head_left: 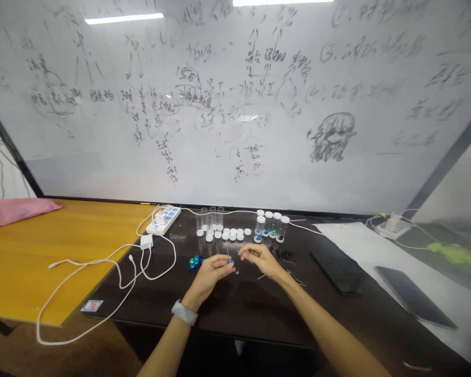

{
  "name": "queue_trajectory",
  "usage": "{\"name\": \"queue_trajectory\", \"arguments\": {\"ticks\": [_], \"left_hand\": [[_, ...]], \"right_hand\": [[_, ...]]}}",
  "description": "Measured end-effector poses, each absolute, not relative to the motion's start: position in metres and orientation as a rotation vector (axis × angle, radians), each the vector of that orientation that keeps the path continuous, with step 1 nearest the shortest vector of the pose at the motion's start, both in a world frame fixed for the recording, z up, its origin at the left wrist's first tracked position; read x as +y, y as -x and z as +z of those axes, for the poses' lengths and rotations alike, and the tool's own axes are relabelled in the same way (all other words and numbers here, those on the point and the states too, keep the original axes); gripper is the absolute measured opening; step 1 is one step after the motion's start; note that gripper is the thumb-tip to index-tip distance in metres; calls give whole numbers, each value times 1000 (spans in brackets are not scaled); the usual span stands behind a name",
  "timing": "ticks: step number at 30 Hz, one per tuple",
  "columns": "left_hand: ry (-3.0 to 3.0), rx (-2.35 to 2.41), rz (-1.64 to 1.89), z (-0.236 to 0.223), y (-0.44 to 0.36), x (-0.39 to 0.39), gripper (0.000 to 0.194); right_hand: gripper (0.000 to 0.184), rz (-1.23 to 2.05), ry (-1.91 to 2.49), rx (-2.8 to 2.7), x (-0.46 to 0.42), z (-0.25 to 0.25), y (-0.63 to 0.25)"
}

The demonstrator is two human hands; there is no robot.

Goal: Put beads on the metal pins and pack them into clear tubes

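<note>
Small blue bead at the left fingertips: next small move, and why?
Probably bring the right hand in to steady the small blue bead. It seems pinched only by the left hand, with the right hand close but apparently not touching it. The bead is too small to be sure of the grip.

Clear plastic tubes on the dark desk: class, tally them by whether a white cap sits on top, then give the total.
White-capped tubes: 4
Uncapped tubes: 3
Total: 7
</note>
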State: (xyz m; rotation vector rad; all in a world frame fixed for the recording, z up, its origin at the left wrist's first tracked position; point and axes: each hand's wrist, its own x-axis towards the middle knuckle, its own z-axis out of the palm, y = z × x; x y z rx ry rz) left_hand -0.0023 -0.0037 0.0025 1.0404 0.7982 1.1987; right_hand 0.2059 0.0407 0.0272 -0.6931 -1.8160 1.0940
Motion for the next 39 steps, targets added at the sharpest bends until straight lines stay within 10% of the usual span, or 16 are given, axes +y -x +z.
{"name": "queue_trajectory", "arguments": {"ticks": [39], "left_hand": [[-1014,786,1182,5,1,-6,45]], "right_hand": [[31,983,815,-1448,23,-6,-169]]}}
